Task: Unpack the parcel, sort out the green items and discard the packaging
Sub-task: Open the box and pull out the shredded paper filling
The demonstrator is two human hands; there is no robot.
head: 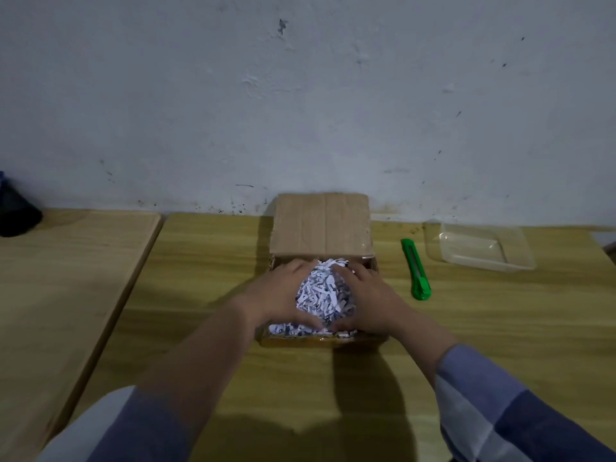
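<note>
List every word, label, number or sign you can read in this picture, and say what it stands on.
None can be read.
Shredded paper in the cardboard box: dark print marks, too small and broken to read.
Box flap: plain, no label visible.
Green utility knife: no marking visible.
Clear plastic tray: no marking visible.

Scuffed white wall (300, 95) (dim light) behind wooden tables (500, 328).

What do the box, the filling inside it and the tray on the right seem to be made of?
Box: brown corrugated cardboard, matte, with a glossy tape strip along its front edge.
Filling: shredded white printed paper, seen as thin crinkled strips with dark marks.
Tray: probably thin clear plastic; the table shows through it and its rim glints.
</note>
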